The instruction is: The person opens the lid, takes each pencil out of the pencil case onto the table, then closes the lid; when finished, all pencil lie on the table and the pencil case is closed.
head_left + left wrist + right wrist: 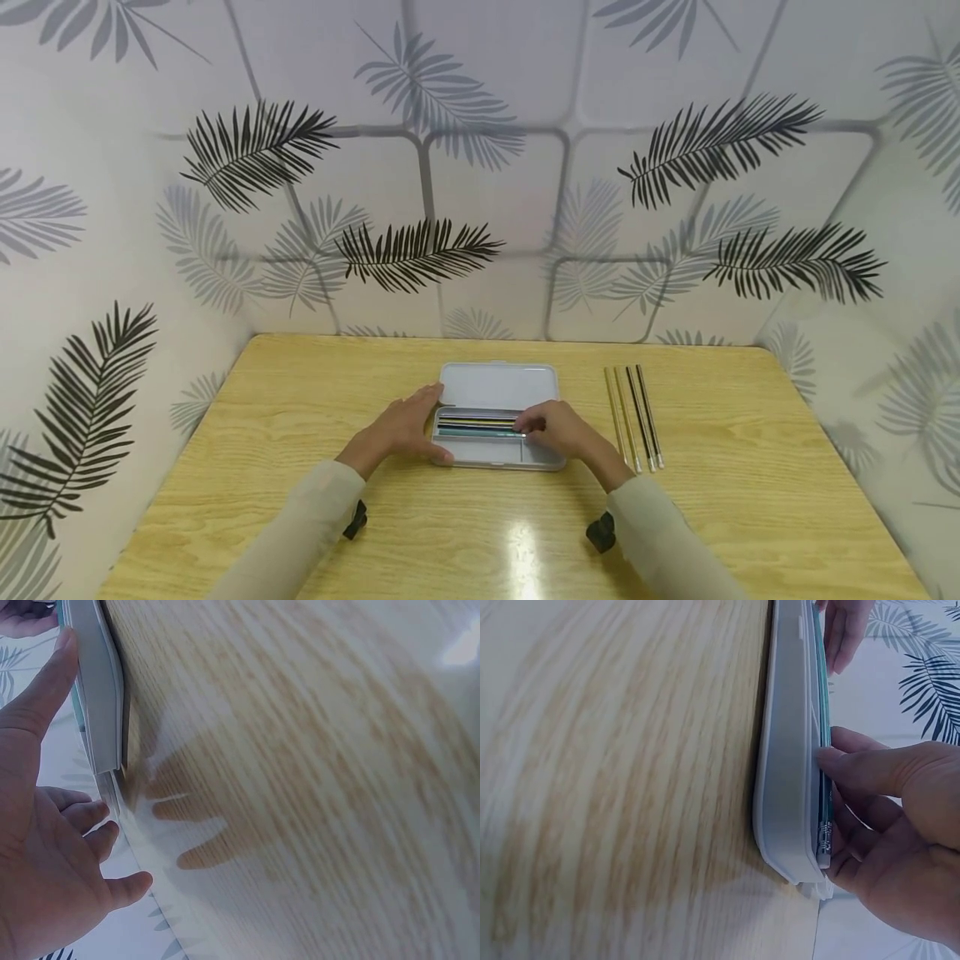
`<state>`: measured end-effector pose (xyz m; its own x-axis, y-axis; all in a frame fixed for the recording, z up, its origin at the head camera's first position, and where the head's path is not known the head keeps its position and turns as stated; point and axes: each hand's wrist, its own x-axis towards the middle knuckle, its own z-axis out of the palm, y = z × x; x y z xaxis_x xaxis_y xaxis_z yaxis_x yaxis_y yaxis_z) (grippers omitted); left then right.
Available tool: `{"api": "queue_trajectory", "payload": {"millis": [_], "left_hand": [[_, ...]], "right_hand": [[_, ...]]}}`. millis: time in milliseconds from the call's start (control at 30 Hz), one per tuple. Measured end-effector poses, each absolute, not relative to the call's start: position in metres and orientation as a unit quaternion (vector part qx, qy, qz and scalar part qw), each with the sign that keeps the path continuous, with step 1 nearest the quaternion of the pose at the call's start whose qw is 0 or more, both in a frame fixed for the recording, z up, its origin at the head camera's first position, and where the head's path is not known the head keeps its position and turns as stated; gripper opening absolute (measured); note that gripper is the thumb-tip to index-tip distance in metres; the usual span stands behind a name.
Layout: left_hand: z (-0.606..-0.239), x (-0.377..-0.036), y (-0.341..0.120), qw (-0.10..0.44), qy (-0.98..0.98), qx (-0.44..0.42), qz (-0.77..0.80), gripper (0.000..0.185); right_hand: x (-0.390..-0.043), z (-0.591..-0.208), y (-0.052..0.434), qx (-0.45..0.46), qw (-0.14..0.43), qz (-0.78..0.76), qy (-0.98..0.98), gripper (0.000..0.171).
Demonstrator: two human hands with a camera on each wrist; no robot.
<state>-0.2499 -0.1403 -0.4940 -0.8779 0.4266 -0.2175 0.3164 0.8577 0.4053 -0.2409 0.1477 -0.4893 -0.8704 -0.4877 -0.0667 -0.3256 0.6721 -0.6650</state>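
A pale pencil case (480,452) lies open on the table, its lid (498,386) folded back. Several pencils lie lengthwise in its rear compartment. My left hand (408,423) spans the case's left end, with the thumb at the front edge and the fingers spread toward the lid; the left wrist view shows this hand (52,847) with loose fingers. My right hand (557,427) is over the right part of the case. In the right wrist view, that hand (900,802) pinches a green pencil (825,802) near its eraser end, at the case's rim.
To the right of the case, two yellowish pencils (628,417) and two black pencils (647,417) lie side by side on the wooden table (300,400). A leaf-patterned wall (495,183) stands behind the table's far edge. Dark wrist devices (601,532) show beneath the sleeves.
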Motion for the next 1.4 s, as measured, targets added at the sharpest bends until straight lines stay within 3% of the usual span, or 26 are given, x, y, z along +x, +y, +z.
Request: {"api": "queue_trajectory", "payload": {"millis": [600,1233,1400], "left_hand": [[-0.492,-0.247,-0.142,0.152,0.953,0.19,0.179,0.123],[-0.491,-0.247,-0.139,0.153,0.953,0.191,0.18,0.123],[-0.49,-0.247,-0.139,0.153,0.952,0.189,0.186,0.124]], "right_hand": [[-0.239,-0.474,0.2,-0.188,0.076,-0.386,0.9,0.031],[-0.232,-0.464,0.281,-0.079,0.091,-0.466,0.876,0.043],[-0.227,-0.466,0.3,-0.044,0.118,-0.476,0.871,0.047]]}}
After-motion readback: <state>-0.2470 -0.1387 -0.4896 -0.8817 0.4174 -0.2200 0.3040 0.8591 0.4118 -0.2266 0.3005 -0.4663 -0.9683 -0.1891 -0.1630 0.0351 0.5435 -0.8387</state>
